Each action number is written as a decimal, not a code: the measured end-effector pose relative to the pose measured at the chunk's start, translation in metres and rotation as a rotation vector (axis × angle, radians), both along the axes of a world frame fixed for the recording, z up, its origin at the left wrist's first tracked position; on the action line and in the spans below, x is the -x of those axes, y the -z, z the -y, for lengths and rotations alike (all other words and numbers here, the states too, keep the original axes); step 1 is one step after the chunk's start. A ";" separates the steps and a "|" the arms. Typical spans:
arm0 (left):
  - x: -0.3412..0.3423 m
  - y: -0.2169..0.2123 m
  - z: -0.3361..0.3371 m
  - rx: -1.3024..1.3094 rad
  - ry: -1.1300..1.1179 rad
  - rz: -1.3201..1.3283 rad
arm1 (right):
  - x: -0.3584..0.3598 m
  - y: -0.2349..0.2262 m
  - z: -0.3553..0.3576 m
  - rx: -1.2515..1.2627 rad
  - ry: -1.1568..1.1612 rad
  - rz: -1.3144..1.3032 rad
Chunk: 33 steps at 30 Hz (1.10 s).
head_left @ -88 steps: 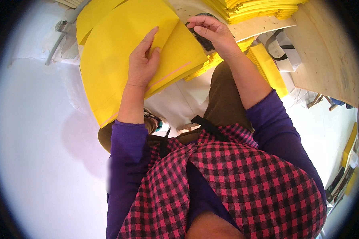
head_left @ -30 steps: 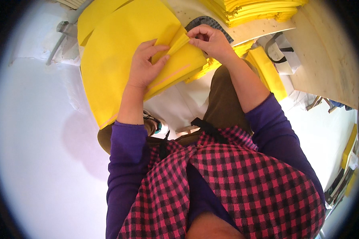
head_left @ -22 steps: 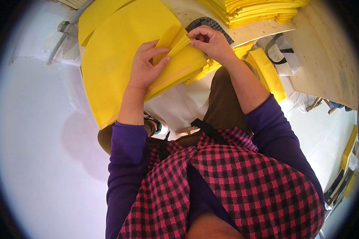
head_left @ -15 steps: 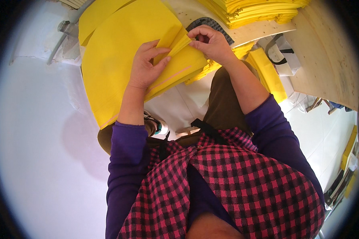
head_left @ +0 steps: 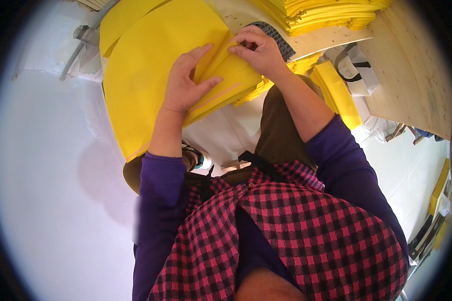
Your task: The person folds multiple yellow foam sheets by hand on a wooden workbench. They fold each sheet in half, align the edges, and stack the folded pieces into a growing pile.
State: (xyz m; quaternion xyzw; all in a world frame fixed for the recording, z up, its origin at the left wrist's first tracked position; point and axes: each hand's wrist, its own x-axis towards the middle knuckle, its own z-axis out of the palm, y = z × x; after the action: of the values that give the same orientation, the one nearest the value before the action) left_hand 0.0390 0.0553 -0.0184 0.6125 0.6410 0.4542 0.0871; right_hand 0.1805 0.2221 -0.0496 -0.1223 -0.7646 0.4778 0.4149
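Note:
Wide yellow sheets (head_left: 140, 75), like cloth or thick paper, lie in a pile in front of me. A pale pink strip runs along the near edge of the upper one. My left hand (head_left: 186, 83) rests on this sheet, its thumb and fingers spread around a narrow folded flap (head_left: 216, 62). At the far right corner of the flap, my right hand (head_left: 261, 52) has its thumb and forefinger pinched on the yellow edge. Its other fingers curl and are partly hidden. Just beyond that hand lies a dark grey textured pad (head_left: 281, 42).
A tall stack of yellow folded pieces (head_left: 331, 15) stands at the far right, on a wooden surface (head_left: 336, 36). Below it are a yellow bundle (head_left: 336, 95) and a white bag (head_left: 364, 83) with a dark handle. A wooden panel (head_left: 417, 65) rises at the right.
My left thumb and fingers have spread apart, letting go of the flap, which now lies flatter. My right hand has shifted slightly left along the edge.

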 end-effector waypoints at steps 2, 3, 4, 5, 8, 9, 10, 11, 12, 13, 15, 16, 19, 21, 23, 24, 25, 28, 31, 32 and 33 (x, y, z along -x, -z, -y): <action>-0.002 -0.002 -0.001 -0.019 0.005 0.032 | 0.002 -0.002 0.000 0.035 0.007 -0.007; -0.002 -0.002 -0.002 -0.027 0.005 0.060 | 0.002 -0.003 -0.001 0.025 0.011 0.010; -0.002 -0.001 -0.002 -0.026 0.002 0.088 | 0.001 -0.005 -0.001 0.019 0.014 0.028; -0.003 -0.001 -0.001 -0.037 0.003 0.126 | 0.001 -0.007 -0.002 0.017 0.018 0.049; -0.005 0.003 0.001 -0.046 -0.003 0.242 | 0.002 -0.015 -0.002 -0.038 0.048 0.134; -0.005 0.005 0.001 -0.051 -0.003 0.281 | 0.002 -0.018 -0.001 -0.026 0.042 0.135; -0.006 0.006 0.001 -0.056 0.000 0.330 | 0.003 -0.020 0.000 -0.012 0.036 0.134; -0.006 0.007 0.000 -0.080 -0.005 0.291 | 0.003 -0.023 0.001 0.006 0.030 0.138; -0.006 0.007 -0.001 -0.105 -0.007 0.262 | 0.003 -0.026 0.002 -0.013 0.025 0.135; -0.005 0.008 -0.001 -0.119 -0.008 0.238 | 0.003 -0.029 0.002 -0.026 0.021 0.137; -0.001 0.007 0.001 -0.067 -0.052 0.111 | 0.001 -0.031 0.003 0.001 0.020 0.167; 0.001 0.006 0.002 -0.035 -0.074 0.051 | -0.004 -0.031 0.004 0.042 0.025 0.195; 0.002 0.009 -0.002 -0.177 -0.036 -0.017 | -0.013 -0.025 0.002 0.186 0.017 0.179; 0.002 0.010 -0.001 -0.162 -0.038 0.007 | -0.019 -0.018 0.000 0.241 -0.016 0.168; 0.001 0.009 0.000 -0.138 -0.055 0.022 | -0.026 -0.012 -0.004 0.287 -0.030 0.239; 0.000 0.008 0.001 -0.130 -0.069 0.022 | -0.029 -0.010 -0.006 0.238 -0.078 0.184; -0.001 0.007 0.001 -0.124 -0.082 0.022 | -0.033 -0.008 -0.008 0.229 -0.086 0.180; -0.006 0.004 0.003 -0.078 -0.134 0.082 | -0.040 -0.006 -0.023 0.221 0.020 0.255; -0.009 0.002 0.003 -0.113 -0.122 0.136 | -0.043 -0.004 -0.040 0.001 0.178 0.465; -0.008 0.001 0.003 -0.093 -0.126 0.119 | -0.042 -0.002 -0.043 -0.103 0.244 0.560; -0.006 0.000 0.003 -0.070 -0.130 0.108 | -0.042 0.001 -0.044 -0.190 0.240 0.614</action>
State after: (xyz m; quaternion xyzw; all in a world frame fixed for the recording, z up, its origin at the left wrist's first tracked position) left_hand 0.0454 0.0522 -0.0187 0.5469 0.6577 0.5133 0.0704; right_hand 0.2224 0.2661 -0.0510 -0.3102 -0.8752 0.2929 0.2279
